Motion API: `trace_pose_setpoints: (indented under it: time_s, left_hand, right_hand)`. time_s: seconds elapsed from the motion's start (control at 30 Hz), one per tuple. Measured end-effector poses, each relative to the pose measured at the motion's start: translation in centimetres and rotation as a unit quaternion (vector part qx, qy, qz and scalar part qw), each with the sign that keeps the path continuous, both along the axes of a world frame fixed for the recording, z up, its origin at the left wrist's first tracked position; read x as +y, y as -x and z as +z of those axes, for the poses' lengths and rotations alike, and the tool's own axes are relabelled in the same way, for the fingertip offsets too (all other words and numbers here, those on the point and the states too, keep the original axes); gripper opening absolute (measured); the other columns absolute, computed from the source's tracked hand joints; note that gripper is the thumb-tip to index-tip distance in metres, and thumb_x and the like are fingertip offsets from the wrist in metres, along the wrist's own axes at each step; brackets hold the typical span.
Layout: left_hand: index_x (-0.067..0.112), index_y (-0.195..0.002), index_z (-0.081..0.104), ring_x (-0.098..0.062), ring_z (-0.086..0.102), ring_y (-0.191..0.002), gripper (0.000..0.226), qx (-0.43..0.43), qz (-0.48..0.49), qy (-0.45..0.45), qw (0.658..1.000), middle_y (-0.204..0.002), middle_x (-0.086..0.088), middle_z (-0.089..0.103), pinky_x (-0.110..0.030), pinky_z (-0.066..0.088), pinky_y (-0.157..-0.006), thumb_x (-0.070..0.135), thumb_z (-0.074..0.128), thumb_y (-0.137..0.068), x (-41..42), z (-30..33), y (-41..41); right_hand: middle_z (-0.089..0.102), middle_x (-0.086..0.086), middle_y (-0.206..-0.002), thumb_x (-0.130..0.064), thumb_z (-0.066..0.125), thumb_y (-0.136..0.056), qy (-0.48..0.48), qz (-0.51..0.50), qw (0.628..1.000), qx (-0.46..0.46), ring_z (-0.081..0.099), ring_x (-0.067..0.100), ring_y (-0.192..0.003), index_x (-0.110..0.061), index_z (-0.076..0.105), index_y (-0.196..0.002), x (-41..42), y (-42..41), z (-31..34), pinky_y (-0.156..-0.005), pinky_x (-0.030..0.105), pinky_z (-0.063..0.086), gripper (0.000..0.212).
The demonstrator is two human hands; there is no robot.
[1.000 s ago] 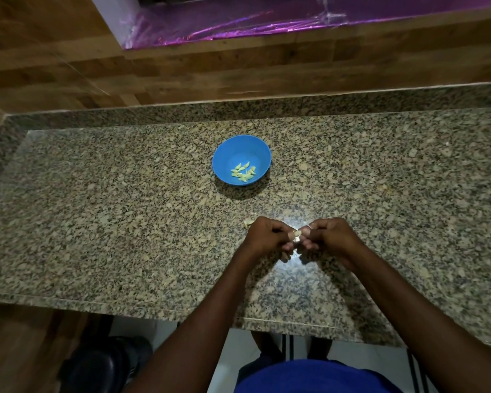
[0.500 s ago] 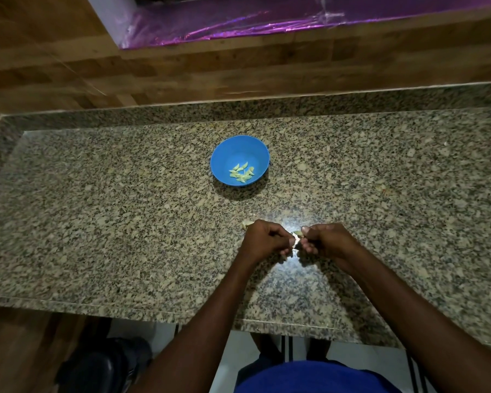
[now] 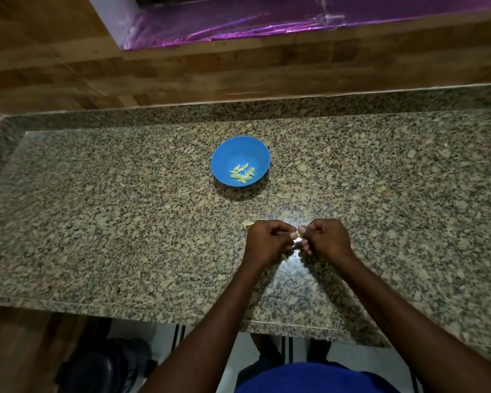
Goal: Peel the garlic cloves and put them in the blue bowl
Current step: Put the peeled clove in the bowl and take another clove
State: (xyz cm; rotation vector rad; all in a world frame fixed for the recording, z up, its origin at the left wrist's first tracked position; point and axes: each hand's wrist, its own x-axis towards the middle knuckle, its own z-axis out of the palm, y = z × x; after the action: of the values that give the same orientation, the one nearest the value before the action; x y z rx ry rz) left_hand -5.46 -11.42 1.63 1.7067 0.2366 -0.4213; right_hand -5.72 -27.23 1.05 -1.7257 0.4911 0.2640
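Near the counter's front edge, left hand (image 3: pixel 267 239) and right hand (image 3: pixel 325 236) stay curled, pinching one garlic clove (image 3: pixel 296 237) between them — barely shifted, peeling unfinished — blue bowl (image 3: pixel 240 161) unchanged.

A speckled granite worktop (image 3: pixel 102 222) fills most of the view. Behind it at 12 o'clock runs a wooden wall (image 3: pixel 182 72), topped by shiny purple foil (image 3: pixel 267 21). At 7 o'clock, below the worktop's edge, sits a dark stool (image 3: pixel 97 367).

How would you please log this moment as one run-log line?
phase: peeling | left hand and right hand: pinch garlic clove | blue bowl: holds peeled cloves
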Motion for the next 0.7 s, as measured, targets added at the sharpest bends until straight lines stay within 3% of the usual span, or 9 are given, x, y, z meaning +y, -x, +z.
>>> trace_pose_setpoints:
  time_s: [0.1, 0.2, 0.33, 0.53, 0.7]
  left_hand:
    - [0.011, -0.078, 0.076, -0.034, 0.069, -0.066, 0.01, 0.023, 0.028, 0.02, 0.999, -0.072, -0.016, 0.074, -0.064, 0.058, -0.069, 0.003, 0.077, -0.083, -0.5, -0.2, 0.3]
    - [0.012, -0.079, 0.077, -0.037, 0.07, -0.071, 0.01, 0.043, 0.059, 0.047, 0.996, -0.077, -0.023, 0.073, -0.066, 0.057, -0.071, 0.003, 0.077, -0.083, -0.9, -0.4, 0.7]
    - [0.005, -0.086, 0.076, -0.03, 0.071, -0.07, 0.007, 0.05, 0.094, 0.073, 0.992, -0.082, -0.028, 0.073, -0.055, 0.058, -0.074, -0.001, 0.074, -0.086, -1.3, -0.2, 1.1]
    - [0.009, -0.085, 0.077, -0.027, 0.068, -0.068, 0.013, 0.029, 0.083, 0.063, 0.994, -0.079, -0.017, 0.075, -0.047, 0.059, -0.07, -0.003, 0.074, -0.084, -1.0, -0.1, 0.7]
    - [0.008, -0.091, 0.078, -0.026, 0.068, -0.069, 0.016, -0.004, 0.063, 0.032, 0.997, -0.081, -0.014, 0.076, -0.053, 0.059, -0.071, -0.005, 0.069, -0.085, -0.5, 0.2, 0.2]
  right_hand:
    - [0.065, 0.017, -0.054, -0.012, 0.073, -0.09, -0.001, -0.007, 1.0, 0.001, 0.058, 0.023, -0.042, 0.002, 0.064, -0.063, 0.1, 0.0, 0.0, -0.048, 0.03, 0.053, 0.031]
    - [0.063, 0.014, -0.052, -0.012, 0.068, -0.093, -0.107, -0.062, 0.988, 0.09, 0.053, 0.018, -0.041, -0.001, 0.063, -0.065, 0.1, -0.3, -0.4, -0.043, 0.023, 0.045, 0.031]
    - [0.052, 0.005, -0.043, -0.003, 0.047, -0.101, -0.253, -0.104, 0.943, 0.192, 0.043, 0.008, -0.032, -0.002, 0.053, -0.069, 0.2, -0.5, -0.3, -0.034, 0.017, 0.037, 0.033]
    - [0.067, 0.021, -0.066, 0.006, 0.061, -0.092, -0.175, -0.056, 0.974, 0.13, 0.063, 0.02, -0.047, 0.006, 0.063, -0.08, -0.3, -0.1, 0.6, -0.042, 0.026, 0.052, 0.013]
    - [0.072, 0.028, -0.08, 0.008, 0.065, -0.089, -0.106, 0.012, 0.992, 0.063, 0.069, 0.032, -0.066, 0.006, 0.068, -0.089, -0.5, 0.3, 1.5, -0.058, 0.034, 0.061, 0.003]
